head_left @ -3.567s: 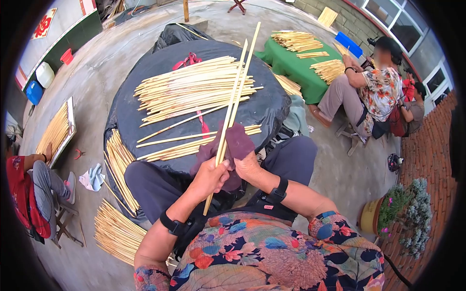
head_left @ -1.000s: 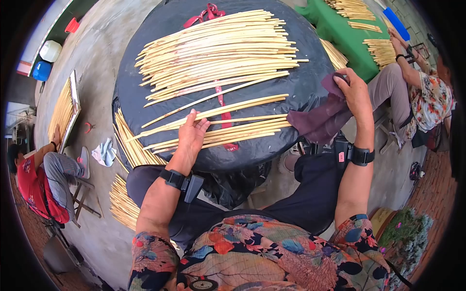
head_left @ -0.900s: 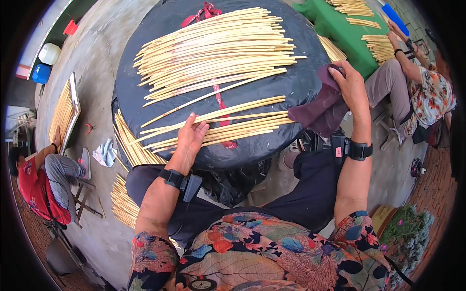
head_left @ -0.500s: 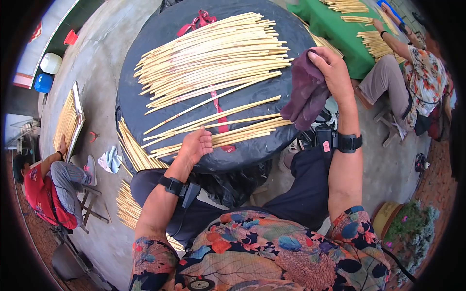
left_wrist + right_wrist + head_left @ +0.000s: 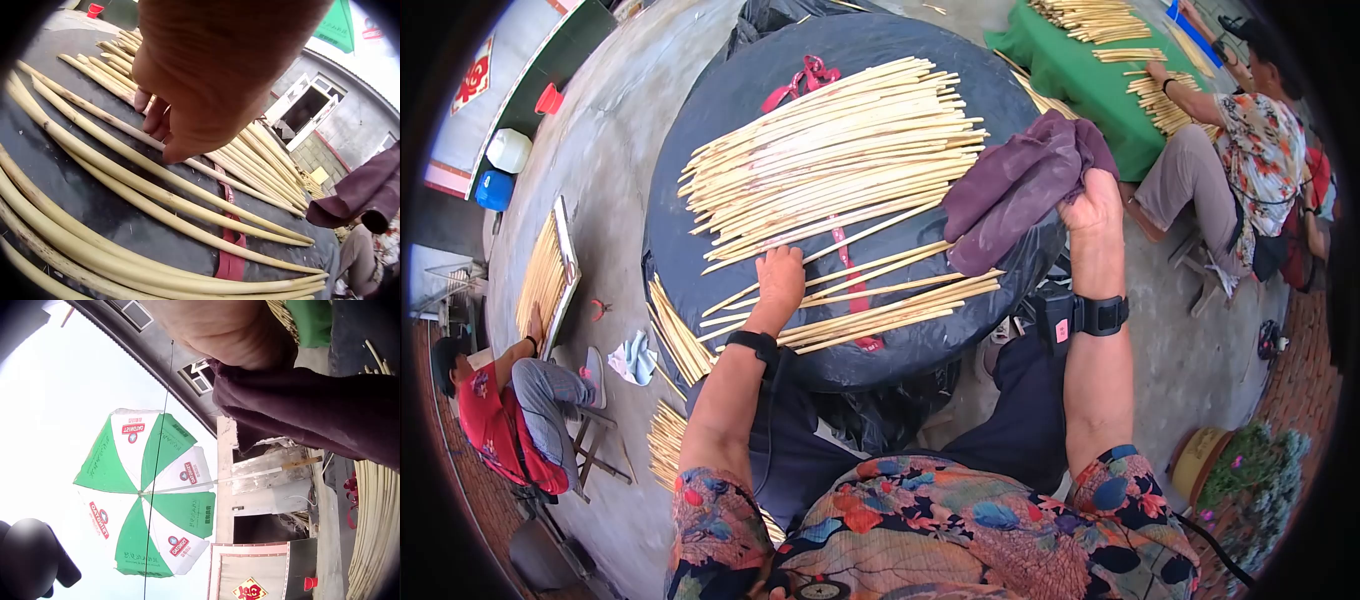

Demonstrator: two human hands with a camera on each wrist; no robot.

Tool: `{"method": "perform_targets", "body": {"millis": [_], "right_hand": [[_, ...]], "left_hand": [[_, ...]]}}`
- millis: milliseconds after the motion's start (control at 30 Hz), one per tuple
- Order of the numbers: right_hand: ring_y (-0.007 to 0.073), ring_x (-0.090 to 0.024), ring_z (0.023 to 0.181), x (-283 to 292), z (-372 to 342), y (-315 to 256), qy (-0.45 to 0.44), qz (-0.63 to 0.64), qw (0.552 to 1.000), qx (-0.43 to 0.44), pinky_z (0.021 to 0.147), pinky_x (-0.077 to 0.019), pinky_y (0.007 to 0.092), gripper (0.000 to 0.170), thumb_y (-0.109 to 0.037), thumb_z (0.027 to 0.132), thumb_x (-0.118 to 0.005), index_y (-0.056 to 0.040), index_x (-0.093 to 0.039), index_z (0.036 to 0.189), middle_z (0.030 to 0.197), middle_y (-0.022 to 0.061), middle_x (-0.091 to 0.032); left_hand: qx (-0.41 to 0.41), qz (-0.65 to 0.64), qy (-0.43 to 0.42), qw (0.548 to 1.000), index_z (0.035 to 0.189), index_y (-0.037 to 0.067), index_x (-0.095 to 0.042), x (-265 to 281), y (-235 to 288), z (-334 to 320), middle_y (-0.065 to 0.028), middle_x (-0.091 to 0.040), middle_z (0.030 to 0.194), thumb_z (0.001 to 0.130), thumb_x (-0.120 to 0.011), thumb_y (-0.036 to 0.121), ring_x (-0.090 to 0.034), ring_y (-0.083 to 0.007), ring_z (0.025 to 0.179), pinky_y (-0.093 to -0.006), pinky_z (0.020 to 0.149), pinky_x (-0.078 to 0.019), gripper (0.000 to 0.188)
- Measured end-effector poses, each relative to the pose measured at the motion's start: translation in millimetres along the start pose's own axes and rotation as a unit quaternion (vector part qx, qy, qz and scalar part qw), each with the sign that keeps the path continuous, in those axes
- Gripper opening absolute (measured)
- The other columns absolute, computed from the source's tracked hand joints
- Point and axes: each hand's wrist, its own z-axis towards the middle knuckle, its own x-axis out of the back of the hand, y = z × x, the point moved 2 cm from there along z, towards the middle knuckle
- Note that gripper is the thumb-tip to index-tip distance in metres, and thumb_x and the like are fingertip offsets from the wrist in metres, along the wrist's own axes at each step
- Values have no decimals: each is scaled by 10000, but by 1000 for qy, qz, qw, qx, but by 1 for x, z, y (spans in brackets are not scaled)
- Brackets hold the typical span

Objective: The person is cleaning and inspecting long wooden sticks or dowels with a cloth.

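My left hand (image 5: pixel 781 285) reaches over the round table covered in black plastic (image 5: pixel 690 150). Its fingers curl down onto a single pale peeled stick (image 5: pixel 87 107), with thumb and fingertips at it in the left wrist view. Just beyond lies a wide layer of similar sticks (image 5: pixel 830 150), side by side. Nearer the body are a few loose sticks and a small bundle (image 5: pixel 900 315). My right hand (image 5: pixel 1092 205) grips a dark purple cloth (image 5: pixel 1010 190), which hangs over the table's right side and overlaps the stick ends. A red ribbon (image 5: pixel 850 275) runs under the sticks.
More sticks stand leaning at the table's left (image 5: pixel 677 325). A green-covered table (image 5: pixel 1080 90) with sticks is at the right, where a person (image 5: pixel 1260 150) sits. Another person (image 5: pixel 505 420) sits at left by a stick-filled board (image 5: pixel 545 275). A potted plant (image 5: pixel 1200 465) stands at lower right.
Earlier, both hands held two sticks with the cloth. Those sticks are no longer in hand. Since then my left hand has moved from the near sticks up to the lone one; the cloth has swung left.
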Motion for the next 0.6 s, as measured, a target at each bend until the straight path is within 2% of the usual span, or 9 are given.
{"method": "perform_targets", "body": {"millis": [33, 100, 167, 300, 367, 467, 500, 567, 600], "right_hand": [[221, -578, 807, 4, 2, -1, -1, 1, 1000, 4, 771, -485, 351, 153, -142, 856, -488, -18, -551, 918, 884, 108, -599], [239, -574, 841, -1, -1, 4, -94, 43, 994, -38, 792, -479, 360, 195, -160, 864, -467, 0, -537, 949, 921, 128, -592], [230, -578, 837, 0, -2, 16, -44, 14, 999, -10, 785, -488, 344, 235, -165, 862, -471, 25, -528, 987, 928, 133, -590], [229, -581, 811, -6, -8, 39, -67, 43, 996, -37, 779, -486, 344, 230, -161, 865, -456, 29, -525, 975, 914, 128, -591], [231, -580, 820, 3, 2, 42, -72, 70, 994, -38, 788, -481, 346, 234, -164, 869, -444, 29, -526, 973, 915, 130, -590], [236, -576, 840, -6, 2, 52, -51, 66, 996, -19, 804, -474, 347, 240, -168, 871, -440, 29, -525, 977, 925, 134, -590], [236, -576, 840, -7, 2, 56, -54, 63, 996, -17, 804, -474, 347, 240, -168, 871, -440, 29, -525, 977, 925, 134, -590], [230, -577, 853, -8, 3, 63, -101, 36, 994, -31, 774, -488, 335, 241, -173, 838, -500, 15, -523, 987, 941, 122, -588], [230, -577, 853, -9, 4, 62, -102, 34, 994, -30, 774, -488, 335, 241, -173, 838, -500, 15, -523, 987, 941, 122, -588]], "left_hand": [[-7, 40, -1, 999, 886, 77, -539, -5, 0, 2, -87, -545, 925, 718, -619, 155, -488, -265, 951, -401, 748, -396, 202], [-27, 32, 26, 999, 863, 67, -526, -7, -1, 4, -95, -544, 907, 730, -602, 141, -502, -281, 915, -411, 734, -396, 170], [-34, -7, 27, 999, 864, 65, -522, -8, -1, 7, -109, -539, 891, 741, -587, 131, -519, -302, 860, -426, 716, -405, 154], [-64, -208, 20, 976, 854, 33, -489, 46, 19, 4, -167, -496, 870, 793, -511, 122, -538, -345, 800, -428, 666, -430, 110], [-97, -237, 64, 964, 833, 21, -486, 72, 32, -2, -178, -510, 828, 793, -536, 116, -533, -351, 741, -398, 629, -433, 115], [-57, -460, -77, 883, 827, 16, -486, 87, 50, -10, 0, -464, 605, 848, -522, 119, -381, -63, 490, -224, 440, -333, 111], [-32, -507, -85, 857, 846, 30, -500, 93, 57, -11, 10, -493, 647, 847, -531, 131, -409, -71, 510, -226, 448, -343, 106], [32, -619, -146, 771, 879, 34, -522, 99, 68, -13, -40, -574, 685, 835, -538, 123, -486, -209, 582, -290, 593, -424, 100], [30, -621, -144, 770, 879, 34, -522, 99, 67, -12, -40, -574, 685, 835, -538, 123, -486, -209, 582, -290, 593, -424, 100]]}}
